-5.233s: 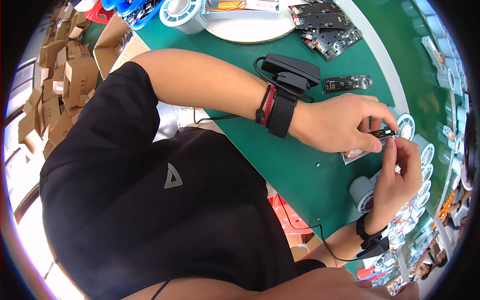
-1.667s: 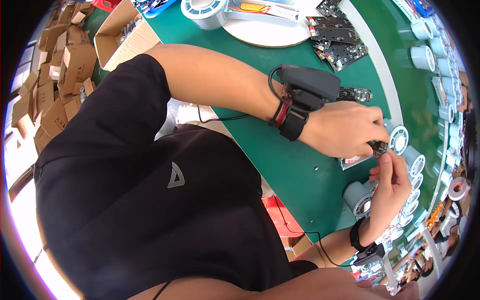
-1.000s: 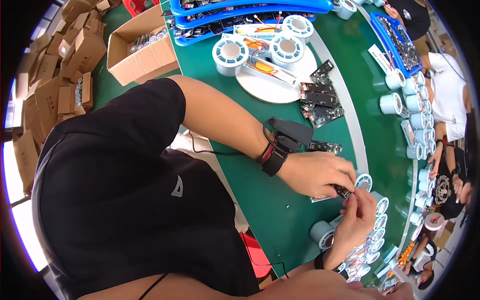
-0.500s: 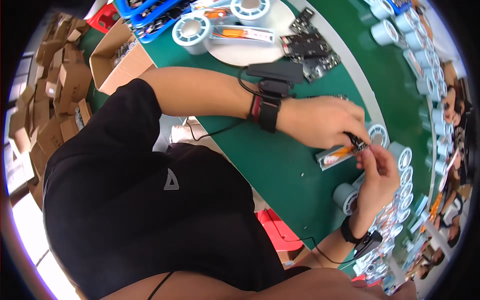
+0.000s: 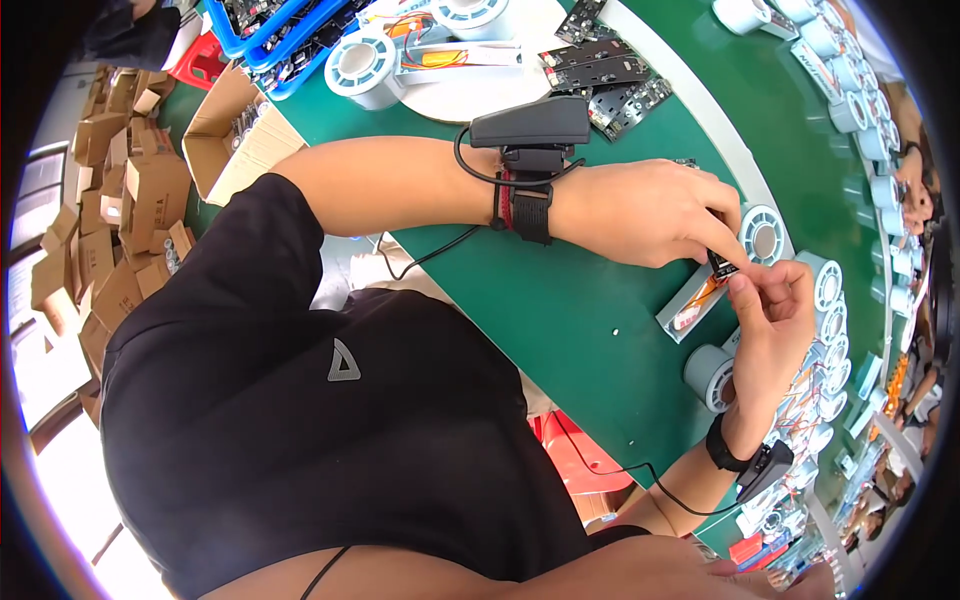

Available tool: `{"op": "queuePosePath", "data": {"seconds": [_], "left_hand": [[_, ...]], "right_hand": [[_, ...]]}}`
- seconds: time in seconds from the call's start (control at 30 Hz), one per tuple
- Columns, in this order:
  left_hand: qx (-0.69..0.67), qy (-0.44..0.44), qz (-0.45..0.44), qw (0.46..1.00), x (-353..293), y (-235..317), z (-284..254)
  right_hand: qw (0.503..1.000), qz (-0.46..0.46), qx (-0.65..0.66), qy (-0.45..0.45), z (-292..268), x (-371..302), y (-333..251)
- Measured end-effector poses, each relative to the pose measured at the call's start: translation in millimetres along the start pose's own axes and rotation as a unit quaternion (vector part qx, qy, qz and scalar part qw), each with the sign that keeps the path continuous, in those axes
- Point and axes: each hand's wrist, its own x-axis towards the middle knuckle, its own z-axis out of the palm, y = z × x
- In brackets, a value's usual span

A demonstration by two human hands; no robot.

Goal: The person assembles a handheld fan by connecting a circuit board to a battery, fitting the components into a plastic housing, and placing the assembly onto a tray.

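My left hand (image 5: 650, 215), back upward, pinches one side of a small black circuit board (image 5: 722, 266). My right hand (image 5: 770, 320) meets it from the near side, thumb and fingertips closed at the board's edge. Just below the fingers is an open light-blue trough-shaped housing (image 5: 668, 322) with orange wires (image 5: 707, 292) and a white part (image 5: 686, 317) inside. A round slotted head (image 5: 762, 238) lines up with it; whether they are joined is hidden by the fingers. Another round light-blue piece (image 5: 708, 378) lies beside my right hand.
Black circuit boards (image 5: 600, 75) lie beyond my left wrist, near a white round plate (image 5: 440, 102) bearing similar housings. Blue trays (image 5: 290, 45) hold more boards. Many light-blue pieces (image 5: 832, 290) line the right side. Cables run from both wrist devices; a co-worker's hand (image 5: 912, 190) is at far right.
Both hands and the housing appear slightly farther right, while the whole view has shifted too. The fingertips have closed in around the board, covering more of it.
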Motion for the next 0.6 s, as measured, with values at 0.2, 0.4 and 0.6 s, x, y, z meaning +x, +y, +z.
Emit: {"op": "queuePosePath", "data": {"seconds": [0.2, 0.4, 0.6], "left_hand": [[0.071, -0.008, 0.04, 0.997, 1.5, -1.9, -3.2], [0.003, -0.026, 0.034, 0.999, 0.4, -6.1, -2.9], [0.14, 0.005, 0.083, 0.987, 1.5, 0.9, -1.4]], "right_hand": [[0.998, -0.028, -0.043, -0.019, -1.4, -1.9, 1.5], [0.982, -0.08, -0.163, -0.052, -5.3, -3.0, 0.0], [0.995, -0.046, -0.086, -0.015, 1.3, -4.2, -8.7]]}}
